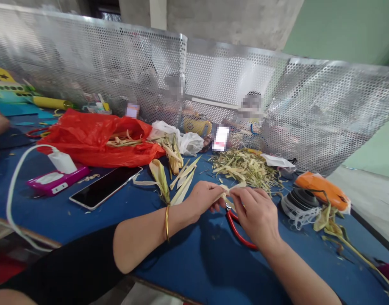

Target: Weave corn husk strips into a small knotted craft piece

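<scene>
My left hand [204, 198], with a gold bangle on its wrist, pinches a pale piece of corn husk [226, 191]. My right hand [256, 212] grips the same husk from the other side, the fingertips of both hands almost meeting. Under my right hand lie red-handled scissors [235, 233], their blades mostly covered by the husk and fingers. Left of my hands, dry husk leaves [185, 182] and a greenish husk [160, 180] rest on the blue table. Just beyond my fingers is a heap of shredded husk [248, 169].
A red plastic bag [95, 135] holds more husks at the left, behind a phone [105, 186] and a purple power strip [59, 178] with a white cable. To the right are a spool of white string [301, 207] and an orange packet [323, 190]. A perforated metal screen [226, 76] stands behind.
</scene>
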Action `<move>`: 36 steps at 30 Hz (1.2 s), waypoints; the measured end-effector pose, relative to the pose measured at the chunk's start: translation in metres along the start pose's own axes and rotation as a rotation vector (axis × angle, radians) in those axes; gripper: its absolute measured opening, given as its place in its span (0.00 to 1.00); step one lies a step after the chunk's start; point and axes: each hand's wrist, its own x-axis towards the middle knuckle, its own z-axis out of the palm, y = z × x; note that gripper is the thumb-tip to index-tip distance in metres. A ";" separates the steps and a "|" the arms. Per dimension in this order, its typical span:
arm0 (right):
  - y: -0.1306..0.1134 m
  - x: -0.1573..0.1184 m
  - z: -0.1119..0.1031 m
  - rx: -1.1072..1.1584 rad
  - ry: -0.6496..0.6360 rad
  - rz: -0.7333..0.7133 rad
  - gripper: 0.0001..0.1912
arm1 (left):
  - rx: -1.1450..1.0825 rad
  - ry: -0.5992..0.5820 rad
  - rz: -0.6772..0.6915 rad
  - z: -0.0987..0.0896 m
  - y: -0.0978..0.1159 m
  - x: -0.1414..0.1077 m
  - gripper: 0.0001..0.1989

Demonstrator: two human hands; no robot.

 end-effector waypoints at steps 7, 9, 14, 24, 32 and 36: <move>-0.007 0.000 0.000 -0.092 0.051 -0.015 0.08 | -0.453 -0.099 -0.187 0.004 0.002 0.002 0.03; -0.007 0.001 0.001 -0.071 0.069 0.007 0.07 | -0.476 -0.114 -0.169 0.003 0.002 0.002 0.03; -0.006 -0.002 0.008 0.056 0.069 0.131 0.06 | -0.516 -0.137 -0.127 0.002 0.001 0.002 0.02; -0.004 -0.005 0.012 0.113 0.010 0.192 0.05 | -0.467 -0.117 -0.113 0.000 0.003 0.000 0.12; -0.010 0.000 0.007 -0.042 -0.136 -0.299 0.07 | -0.504 -0.059 -0.111 0.000 -0.006 0.006 0.11; -0.007 0.002 0.004 -0.058 -0.195 -0.362 0.09 | -0.515 -0.066 -0.133 0.000 -0.010 0.008 0.08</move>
